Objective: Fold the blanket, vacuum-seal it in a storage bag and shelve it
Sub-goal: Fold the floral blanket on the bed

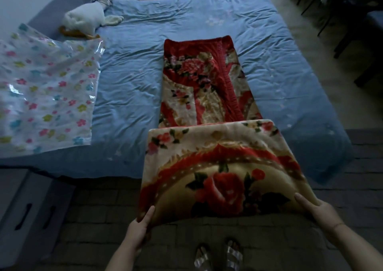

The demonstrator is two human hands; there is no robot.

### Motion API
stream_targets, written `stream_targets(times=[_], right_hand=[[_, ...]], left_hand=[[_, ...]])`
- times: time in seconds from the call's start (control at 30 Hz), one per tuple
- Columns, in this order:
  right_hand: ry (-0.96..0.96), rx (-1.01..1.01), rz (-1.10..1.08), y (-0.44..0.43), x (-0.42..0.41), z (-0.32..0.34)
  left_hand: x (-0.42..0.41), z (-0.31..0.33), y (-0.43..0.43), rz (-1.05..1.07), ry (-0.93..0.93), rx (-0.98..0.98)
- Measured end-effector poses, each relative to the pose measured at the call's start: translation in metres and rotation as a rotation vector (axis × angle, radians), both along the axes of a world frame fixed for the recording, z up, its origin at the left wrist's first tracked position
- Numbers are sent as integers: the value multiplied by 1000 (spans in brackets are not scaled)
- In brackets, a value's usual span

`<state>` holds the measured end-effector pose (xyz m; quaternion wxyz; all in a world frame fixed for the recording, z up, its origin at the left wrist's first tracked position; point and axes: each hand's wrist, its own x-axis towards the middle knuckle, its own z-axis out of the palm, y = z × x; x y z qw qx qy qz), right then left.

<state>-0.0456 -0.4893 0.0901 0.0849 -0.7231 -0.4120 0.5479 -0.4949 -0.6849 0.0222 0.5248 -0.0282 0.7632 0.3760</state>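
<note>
A red and cream floral blanket [207, 88], folded into a long strip, lies down the middle of the blue bed [128, 84]. Its near end is lifted off the bed edge toward me. My left hand [139, 227] grips the lifted end's left corner, thumb on top. At the right corner my right hand [319, 210] holds the cloth the same way. A clear storage bag [47, 96] printed with coloured flowers lies flat on the left side of the bed.
A white plush toy [85, 19] sits at the head of the bed, far left. A grey box with handle slots [27, 212] stands on the floor at lower left. Dark chairs [352, 28] stand at the right. My sandalled feet [219, 256] are on the brick-pattern floor.
</note>
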Motion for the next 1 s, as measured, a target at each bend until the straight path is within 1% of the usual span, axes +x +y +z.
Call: stream_targets(times=[0.07,0.13,0.2,0.27,0.33,0.37,0.47,0.53,0.57,0.63,0.7,0.77,0.87,0.93,1.0], right_hand=[[6,-20,-9,-5,-8,5],[22,-34,-26,0,-18,16],[31,-1,-39,15,-22,25],[88,30,-68,37,-22,29],[164,97,-121,65,-31,39],[202,127,-160,81,-42,51],[422,185,-303,141,-75,78],[547,174,-300,188,-92,89],[575,188,-280,211,-100,92],[536,218,-319,266,-110,89],[527,199,-336,327,-124,83],[564,159,-343,379,-150,82],[635,90,-412,454,-186,72],[643,112,-394,490,-208,63],[555,207,-283,513,-227,51]], left_hand=[[-6,6,-2,-14,-25,14],[-15,24,11,-25,-46,37],[-36,40,27,-61,-45,117],[-55,55,60,-62,-18,151],[-69,77,102,-40,-77,232],[-76,88,123,-25,-122,296],[-99,114,190,28,-239,477],[-120,122,237,83,-269,584],[-131,126,260,106,-289,609],[-151,132,309,144,-312,629],[-167,136,358,199,-339,651],[-177,137,407,235,-317,616],[-182,134,472,280,-244,589],[-177,131,505,224,-168,572],[-163,125,527,98,7,541]])
